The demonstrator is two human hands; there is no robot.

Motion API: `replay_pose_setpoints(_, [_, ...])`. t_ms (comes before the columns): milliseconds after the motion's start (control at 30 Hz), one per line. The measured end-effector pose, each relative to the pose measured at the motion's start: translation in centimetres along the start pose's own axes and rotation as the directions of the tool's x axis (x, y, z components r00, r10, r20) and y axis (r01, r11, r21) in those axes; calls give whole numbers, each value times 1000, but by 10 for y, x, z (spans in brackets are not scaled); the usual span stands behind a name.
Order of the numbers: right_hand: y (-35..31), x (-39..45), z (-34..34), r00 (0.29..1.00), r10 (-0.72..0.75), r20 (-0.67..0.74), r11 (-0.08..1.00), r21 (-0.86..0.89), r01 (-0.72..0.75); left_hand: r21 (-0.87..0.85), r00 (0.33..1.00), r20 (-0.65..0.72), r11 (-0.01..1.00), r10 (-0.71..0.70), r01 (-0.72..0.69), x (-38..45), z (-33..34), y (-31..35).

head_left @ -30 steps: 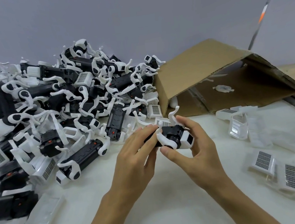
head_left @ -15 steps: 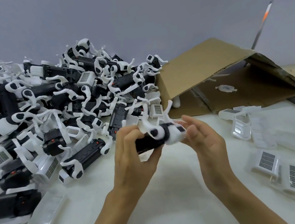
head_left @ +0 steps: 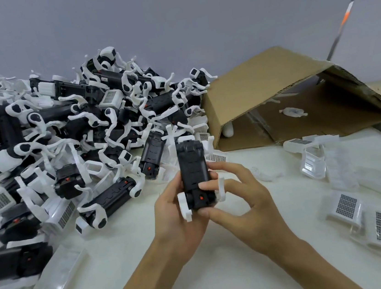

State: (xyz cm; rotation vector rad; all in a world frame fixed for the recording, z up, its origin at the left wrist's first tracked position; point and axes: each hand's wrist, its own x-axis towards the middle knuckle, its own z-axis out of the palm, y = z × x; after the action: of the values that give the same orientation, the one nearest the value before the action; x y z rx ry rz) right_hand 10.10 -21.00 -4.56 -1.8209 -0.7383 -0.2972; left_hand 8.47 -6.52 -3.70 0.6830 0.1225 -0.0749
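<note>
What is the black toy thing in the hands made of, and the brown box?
The black toy looks like hard moulded plastic, matt with a slight sheen and crisp ridges; its white legs seem plastic too. The brown box looks like corrugated cardboard: dull, with a fluted cut edge.

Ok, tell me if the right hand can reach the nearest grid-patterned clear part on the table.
Probably yes: only bare table separates the right hand from the clear part, though it must first release the black device.
</note>
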Motion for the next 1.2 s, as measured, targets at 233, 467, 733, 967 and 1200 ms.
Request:
replay_pose_setpoints(233, [-3,1,3,1000,-8,-8,999,35,8,6,1000,24,1000,-18,18,1,-2,1])
replay_pose_setpoints(467, [-5,-1,5,1000,4,-9,995,102,-3,2,999,40,1000,-5,5,0,0,1])
replay_pose_setpoints(733, [-8,-2,5,999,3,-40,998,65,-1,14,1000,23,1000,7,-8,0,-1,3])
replay_pose_setpoints(967, [-9,-3,5,999,44,-7,996,74,-43,34,1000,23,999,2,-3,0,-2,4])
replay_pose_setpoints(1200, [-7,-3,6,995,82,53,990,108,-88,-25,1000,28,1000,-9,10,-1,-1,4])
